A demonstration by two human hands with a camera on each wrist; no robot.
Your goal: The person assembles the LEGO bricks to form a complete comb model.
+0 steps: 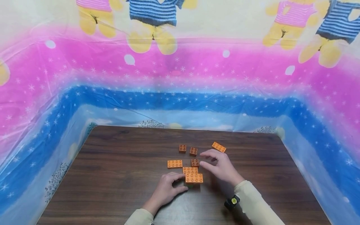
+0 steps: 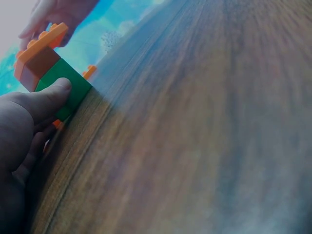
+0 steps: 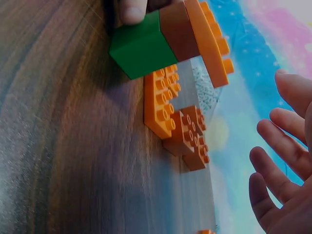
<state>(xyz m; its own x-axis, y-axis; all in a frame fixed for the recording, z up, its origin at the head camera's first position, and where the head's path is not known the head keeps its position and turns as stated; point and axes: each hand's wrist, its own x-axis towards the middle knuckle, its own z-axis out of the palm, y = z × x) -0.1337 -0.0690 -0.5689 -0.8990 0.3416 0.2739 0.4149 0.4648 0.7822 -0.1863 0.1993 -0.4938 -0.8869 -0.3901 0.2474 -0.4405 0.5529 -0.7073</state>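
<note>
A small stack stands on the table, made of a green brick (image 2: 73, 92) at the bottom, a brown brick (image 3: 178, 33) in the middle and an orange plate (image 1: 194, 177) on top, which overhangs the bricks. My left hand (image 1: 166, 188) grips the green brick low down, thumb on the near side; its other fingers are partly hidden behind. Just right of the stack, my right hand (image 1: 220, 165) hovers with loosely bent fingers and holds nothing. Close to its thumb lies a loose brown brick (image 1: 195, 162). Behind the stack is another orange plate (image 1: 190, 170), partly covered by it.
Two more brown bricks, one on the left (image 1: 182, 148) and one on the right (image 1: 193, 151), sit farther back. An orange plate (image 1: 175, 163) lies left, another (image 1: 218, 147) at the back right. Patterned cloth (image 1: 174, 101) hangs around the dark wooden table (image 1: 118, 156).
</note>
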